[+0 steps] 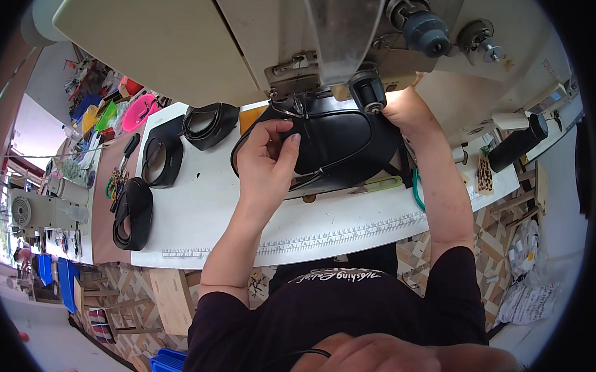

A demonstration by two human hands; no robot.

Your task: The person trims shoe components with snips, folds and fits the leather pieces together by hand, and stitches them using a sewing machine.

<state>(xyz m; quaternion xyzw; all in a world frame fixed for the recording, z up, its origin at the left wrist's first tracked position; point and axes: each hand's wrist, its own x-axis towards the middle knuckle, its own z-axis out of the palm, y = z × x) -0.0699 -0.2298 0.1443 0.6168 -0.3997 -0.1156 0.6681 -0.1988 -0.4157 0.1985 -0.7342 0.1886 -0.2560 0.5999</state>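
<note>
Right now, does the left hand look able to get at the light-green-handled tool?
Probably yes: the light-green-handled tool lies on the white table near the black piece, its handle uncovered. The left hand is at the black piece, with nothing visible clearly blocking its way.

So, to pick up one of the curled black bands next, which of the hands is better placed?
Probably the left hand: it is nearer to the bands, at left on the table. The right hand is farther, across the black piece, its fingers mostly hidden.
</note>
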